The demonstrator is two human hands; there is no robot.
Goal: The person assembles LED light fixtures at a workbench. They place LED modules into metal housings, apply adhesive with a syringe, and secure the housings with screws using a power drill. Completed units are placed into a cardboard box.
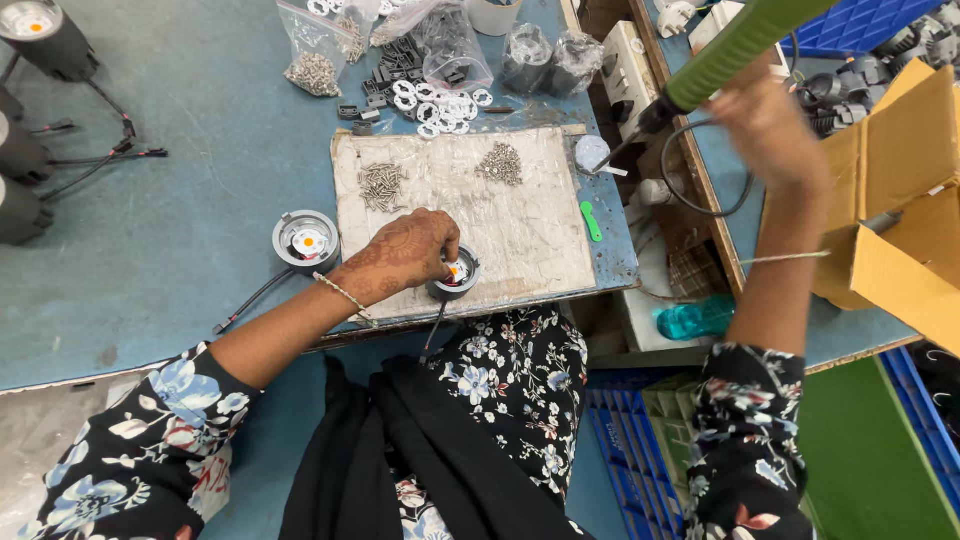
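My left hand (405,255) rests on a small round grey lamp housing (455,276) at the near edge of a worn white work mat (530,215), fingertips pinched inside its open top. A black cable runs from the housing down off the table. My right hand (765,125) is raised to the right and grips the handle of a green electric screwdriver (735,45), whose dark tip points down towards the mat's right corner. A second grey housing (306,242) with an orange-centred disc sits just left of the mat.
Two screw piles (380,185) (500,163) lie on the mat. Bags of screws, black clips and white rings (440,103) crowd the far edge. Black spotlights (45,35) stand far left. A cardboard box (900,190) is at right, blue crates below.
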